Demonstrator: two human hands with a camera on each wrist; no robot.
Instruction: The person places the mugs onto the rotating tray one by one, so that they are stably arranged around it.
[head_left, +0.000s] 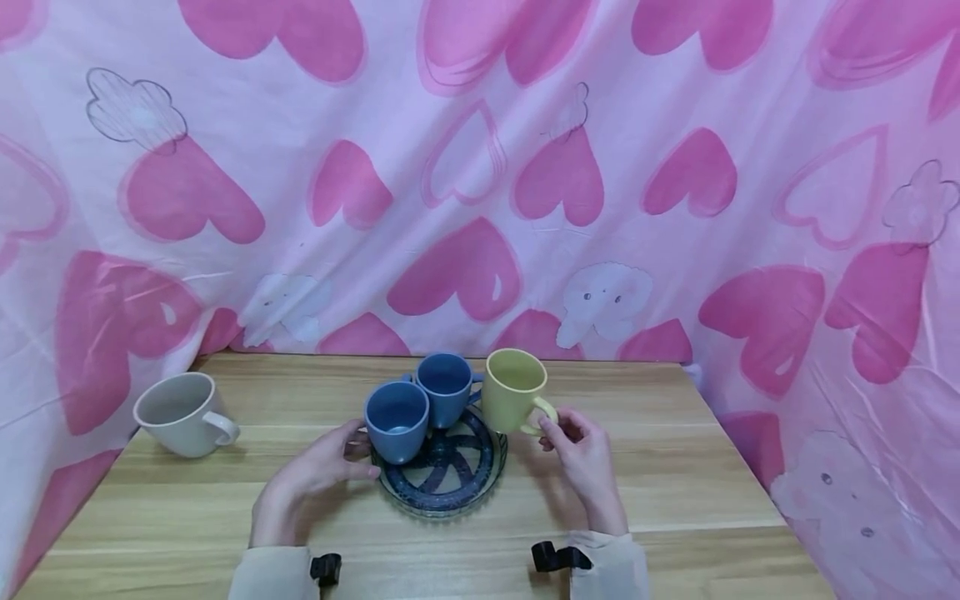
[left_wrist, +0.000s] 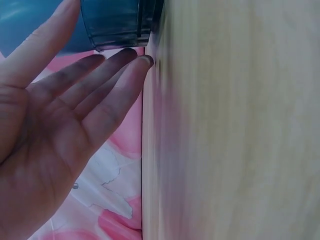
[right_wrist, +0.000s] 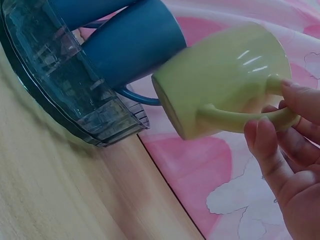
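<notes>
Cloth-screened tabletop setting, kind of room hidden, wood-grain table [head_left: 697, 492] below the gripping right hand [head_left: 583, 458], pink heart-print cloth [head_left: 457, 258] hanging beyond it and to either side

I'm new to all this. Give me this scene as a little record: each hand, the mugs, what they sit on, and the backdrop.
Right hand: pinches the handle of the yellow mug, holding it raised
Left hand: beside the round tray, fingers extended; contact unclear
On the tray: front blue mug and rear blue mug, mouths up
Apart: grey mug, on the wooden table
Backdrop: pink cloth with hearts
</notes>
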